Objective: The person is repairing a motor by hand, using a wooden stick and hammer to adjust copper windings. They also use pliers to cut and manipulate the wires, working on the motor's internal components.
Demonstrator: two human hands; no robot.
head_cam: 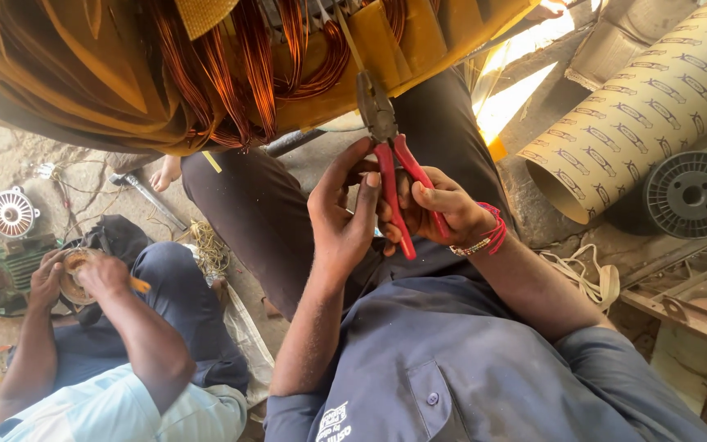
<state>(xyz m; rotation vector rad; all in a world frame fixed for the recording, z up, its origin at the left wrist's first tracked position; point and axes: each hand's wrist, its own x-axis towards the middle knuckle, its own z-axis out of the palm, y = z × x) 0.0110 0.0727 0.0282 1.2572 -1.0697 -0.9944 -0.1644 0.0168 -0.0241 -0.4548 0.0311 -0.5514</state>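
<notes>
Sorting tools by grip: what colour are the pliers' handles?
Red, seen in the head view: pliers held in the right hand.

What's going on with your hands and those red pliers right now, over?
Both hands on the red-handled pliers: right hand grips the handles, left hand steadies them. Pliers nose pinches a yellow strip at the copper windings. Co-worker's hands busy apart, over.

Daylight is falling softly and evenly over most of the scene, while a hard patch of sun is burning out to near white on the ground (517, 86) at the upper right. The copper windings (239, 65) are catching warm glints, and the grey shirt (468, 360) is sitting in mild shade with only faint shadows. The wide lens is bending shapes near the edges, and the nearest parts at the bottom are looking slightly soft.
</notes>
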